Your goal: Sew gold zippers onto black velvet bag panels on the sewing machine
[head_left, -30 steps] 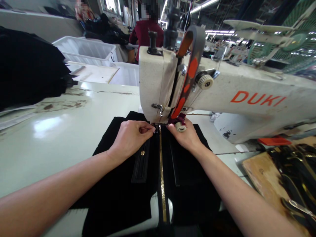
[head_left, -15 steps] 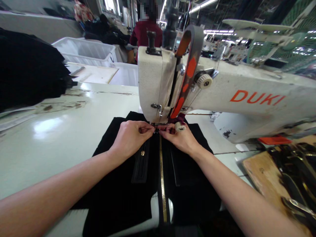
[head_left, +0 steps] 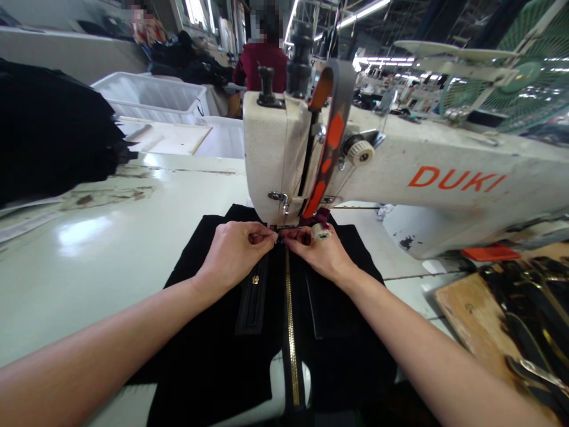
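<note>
A black fabric garment piece (head_left: 213, 350) lies spread under the head of a white sewing machine (head_left: 377, 169). Down its middle runs a gold-toothed zipper (head_left: 291, 332), and a shorter zipper with a gold pull (head_left: 255, 280) sits to the left. Just below the machine's needle area, my left hand (head_left: 233, 249) pinches thumb and forefinger together from the left. From the other side my right hand (head_left: 322, 252) pinches too, its fingertips almost meeting the left ones. Whatever is between the fingertips is tiny and dark and cannot be made out. A round white knob (head_left: 320, 231) overlaps my right hand.
Black cloth (head_left: 53, 130) is heaped at the left, with a white plastic bin (head_left: 151, 98) behind. At the right, a wooden board (head_left: 471, 314) bears dark straps and metal tools near an orange tray (head_left: 489, 254). A person in maroon (head_left: 262, 65) sits beyond the machine.
The view has shifted slightly, so the machine appears a little lower and further left. Both hands keep their pinch at the same spot below the needle area.
</note>
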`<state>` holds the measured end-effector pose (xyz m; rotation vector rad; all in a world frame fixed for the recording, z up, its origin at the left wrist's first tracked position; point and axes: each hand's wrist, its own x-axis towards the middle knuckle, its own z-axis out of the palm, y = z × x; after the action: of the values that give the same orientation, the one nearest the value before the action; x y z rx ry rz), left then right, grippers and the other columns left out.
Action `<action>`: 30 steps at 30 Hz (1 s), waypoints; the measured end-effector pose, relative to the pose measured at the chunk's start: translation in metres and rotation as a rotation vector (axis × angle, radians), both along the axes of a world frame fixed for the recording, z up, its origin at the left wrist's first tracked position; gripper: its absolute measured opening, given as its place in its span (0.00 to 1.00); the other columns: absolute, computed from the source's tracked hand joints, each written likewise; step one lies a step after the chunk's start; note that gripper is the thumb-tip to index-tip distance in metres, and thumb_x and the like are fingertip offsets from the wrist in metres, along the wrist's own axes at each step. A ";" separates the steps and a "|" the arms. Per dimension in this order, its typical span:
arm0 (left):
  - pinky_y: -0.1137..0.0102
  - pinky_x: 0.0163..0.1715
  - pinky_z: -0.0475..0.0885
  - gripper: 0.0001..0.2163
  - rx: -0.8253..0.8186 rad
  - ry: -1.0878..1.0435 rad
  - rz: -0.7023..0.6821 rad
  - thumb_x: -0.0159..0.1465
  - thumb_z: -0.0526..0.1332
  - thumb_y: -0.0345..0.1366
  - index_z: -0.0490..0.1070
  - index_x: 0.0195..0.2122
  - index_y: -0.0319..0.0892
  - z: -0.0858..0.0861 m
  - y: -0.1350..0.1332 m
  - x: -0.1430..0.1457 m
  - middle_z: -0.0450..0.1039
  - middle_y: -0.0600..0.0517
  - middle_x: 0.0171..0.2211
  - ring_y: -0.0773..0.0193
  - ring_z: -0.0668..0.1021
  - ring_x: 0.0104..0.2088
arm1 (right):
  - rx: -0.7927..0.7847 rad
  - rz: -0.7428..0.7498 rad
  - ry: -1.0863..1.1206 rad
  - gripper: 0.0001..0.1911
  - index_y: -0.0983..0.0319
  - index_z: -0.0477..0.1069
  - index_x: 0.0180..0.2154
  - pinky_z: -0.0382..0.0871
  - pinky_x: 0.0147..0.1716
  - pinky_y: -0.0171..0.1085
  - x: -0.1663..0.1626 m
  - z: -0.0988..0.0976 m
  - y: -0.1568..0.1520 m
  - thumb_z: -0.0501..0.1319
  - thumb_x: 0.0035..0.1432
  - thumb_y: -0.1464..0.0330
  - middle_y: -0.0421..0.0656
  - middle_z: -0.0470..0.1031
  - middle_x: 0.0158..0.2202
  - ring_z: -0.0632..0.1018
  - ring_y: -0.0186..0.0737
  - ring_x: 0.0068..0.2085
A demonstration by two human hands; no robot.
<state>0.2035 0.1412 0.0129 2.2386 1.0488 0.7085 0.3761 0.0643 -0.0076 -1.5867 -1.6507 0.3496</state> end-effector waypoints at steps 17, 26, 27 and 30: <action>0.71 0.26 0.68 0.13 -0.025 -0.010 -0.027 0.58 0.61 0.43 0.81 0.31 0.41 -0.004 0.000 0.000 0.80 0.53 0.24 0.59 0.80 0.25 | -0.015 -0.034 -0.037 0.07 0.57 0.80 0.40 0.71 0.41 0.37 -0.003 0.001 -0.002 0.65 0.58 0.70 0.43 0.79 0.39 0.79 0.43 0.41; 0.70 0.29 0.70 0.13 -0.065 -0.032 -0.034 0.58 0.61 0.43 0.82 0.32 0.41 -0.006 0.002 -0.002 0.81 0.53 0.26 0.58 0.82 0.28 | 0.004 -0.108 -0.001 0.05 0.60 0.80 0.35 0.68 0.31 0.34 -0.006 0.003 0.000 0.66 0.55 0.69 0.42 0.77 0.29 0.77 0.40 0.32; 0.70 0.29 0.71 0.13 -0.072 -0.035 -0.036 0.58 0.61 0.43 0.82 0.32 0.41 -0.006 0.002 -0.001 0.81 0.53 0.26 0.58 0.82 0.28 | 0.007 -0.114 0.007 0.04 0.60 0.80 0.34 0.67 0.30 0.33 -0.007 0.003 0.001 0.66 0.55 0.69 0.41 0.77 0.28 0.76 0.39 0.31; 0.70 0.30 0.72 0.13 -0.089 -0.043 -0.041 0.58 0.61 0.43 0.82 0.33 0.42 -0.006 0.002 -0.001 0.82 0.53 0.27 0.57 0.82 0.30 | 0.016 -0.123 0.027 0.03 0.61 0.80 0.32 0.66 0.28 0.32 -0.008 0.002 0.001 0.66 0.53 0.70 0.40 0.76 0.28 0.75 0.36 0.29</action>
<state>0.2026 0.1434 0.0067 2.1533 0.9920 0.6766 0.3684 0.0656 -0.0060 -1.6548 -1.5238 0.2920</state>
